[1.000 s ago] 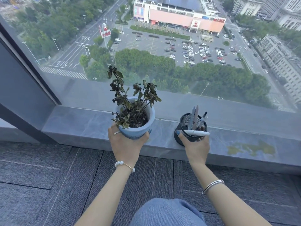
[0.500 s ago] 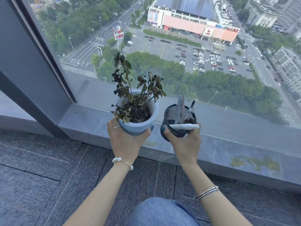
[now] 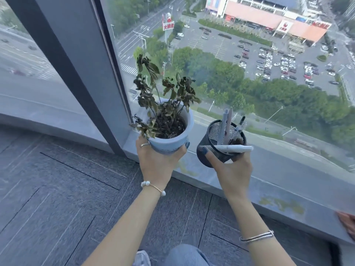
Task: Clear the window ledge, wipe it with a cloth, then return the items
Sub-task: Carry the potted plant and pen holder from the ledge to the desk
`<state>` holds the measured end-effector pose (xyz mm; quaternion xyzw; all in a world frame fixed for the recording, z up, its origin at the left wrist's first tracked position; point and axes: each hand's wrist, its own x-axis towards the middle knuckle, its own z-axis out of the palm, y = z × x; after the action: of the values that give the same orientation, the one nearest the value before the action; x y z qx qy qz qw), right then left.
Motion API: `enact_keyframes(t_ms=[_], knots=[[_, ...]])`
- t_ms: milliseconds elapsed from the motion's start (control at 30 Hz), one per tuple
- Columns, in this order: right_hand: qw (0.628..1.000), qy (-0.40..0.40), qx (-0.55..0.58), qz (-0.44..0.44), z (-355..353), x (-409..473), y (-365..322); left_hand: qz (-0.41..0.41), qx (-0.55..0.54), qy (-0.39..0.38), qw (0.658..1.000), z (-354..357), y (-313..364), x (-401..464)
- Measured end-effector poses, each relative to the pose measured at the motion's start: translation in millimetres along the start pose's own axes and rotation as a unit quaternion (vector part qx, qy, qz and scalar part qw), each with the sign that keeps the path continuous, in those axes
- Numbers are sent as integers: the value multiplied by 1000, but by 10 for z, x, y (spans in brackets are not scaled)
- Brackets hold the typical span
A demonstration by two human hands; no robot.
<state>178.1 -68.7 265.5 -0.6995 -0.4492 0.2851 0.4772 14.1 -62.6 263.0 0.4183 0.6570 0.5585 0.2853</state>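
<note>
Both forearms extend up from bottom of frame. Left hand (image 3: 157, 162), frame centre, fingers curled in a grip; right hand (image 3: 233, 167), right of centre, likewise curled, gripping.

One head-worn wide view, looking forward and down, close over the window ledge (image 3: 288, 191), glass far beyond; edges blur, perhaps from motion.

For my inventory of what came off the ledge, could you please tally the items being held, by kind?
Potted plant, in the left hand: 1
Mesh pen holder, in the right hand: 1
White marker pinched against the holder: 1
Pens standing in the holder: several, count unclear
Total: 3, plus the pens.
</note>
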Motion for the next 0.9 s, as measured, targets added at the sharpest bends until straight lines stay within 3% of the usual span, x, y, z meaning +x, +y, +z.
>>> enact_keyframes(t_ms=[267,600,733,900], knots=[[999,-35,11,-30,-631,-239,-1725,-19,-11,14,1000,-755,1624,-93],[982,-155,45,-97,-1362,-703,-3488,-9,39,89,995,-1701,3575,-606],[968,-216,54,-113,-1560,-1015,-3804,-13,37,148,988,-2019,3936,-977],[950,-272,75,-135,-1597,-1604,-3883,-32,65,233,970,-2484,3907,-1494]])
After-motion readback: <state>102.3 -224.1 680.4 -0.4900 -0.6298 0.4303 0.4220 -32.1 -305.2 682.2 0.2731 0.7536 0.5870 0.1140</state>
